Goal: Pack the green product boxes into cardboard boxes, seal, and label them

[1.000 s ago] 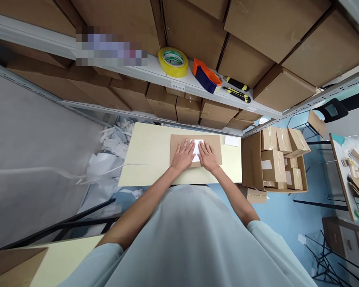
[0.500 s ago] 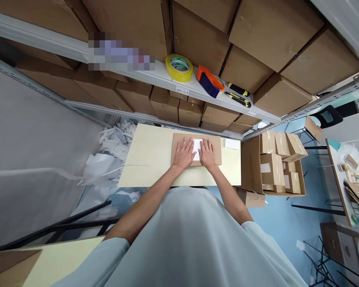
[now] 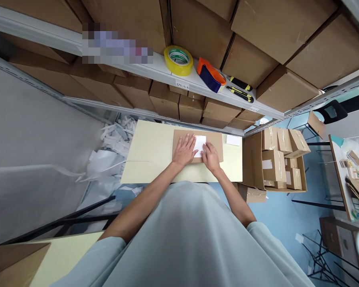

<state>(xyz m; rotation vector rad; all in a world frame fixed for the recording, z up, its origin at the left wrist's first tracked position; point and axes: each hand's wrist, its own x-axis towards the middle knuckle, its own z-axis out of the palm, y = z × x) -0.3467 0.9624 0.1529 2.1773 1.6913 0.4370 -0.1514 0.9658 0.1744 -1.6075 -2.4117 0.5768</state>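
Observation:
A flat brown cardboard box (image 3: 214, 137) lies on the pale yellow table, with a white label (image 3: 200, 144) on its top. My left hand (image 3: 184, 151) rests flat on the box at the label's left side, fingers spread and thumb at the label's edge. At the label's right edge is my right hand (image 3: 211, 157), its fingers bent inward and drawn together. Whether those fingers pinch anything is hidden. A small stack of white paper labels (image 3: 233, 140) lies on the table to the right of the box.
Above the table (image 3: 146, 147), a shelf holds yellow tape (image 3: 178, 60), an orange-and-blue tape dispenser (image 3: 211, 75) and cutters (image 3: 240, 94). Brown boxes fill the shelves. At right stands a large open carton (image 3: 253, 165) with several small boxes. White paper scraps (image 3: 116, 137) heap at left.
My right hand has gone from lying flat to bent fingers at the label's right edge, uncovering more of the label. My left hand stays flat on the box. The view has shifted slightly.

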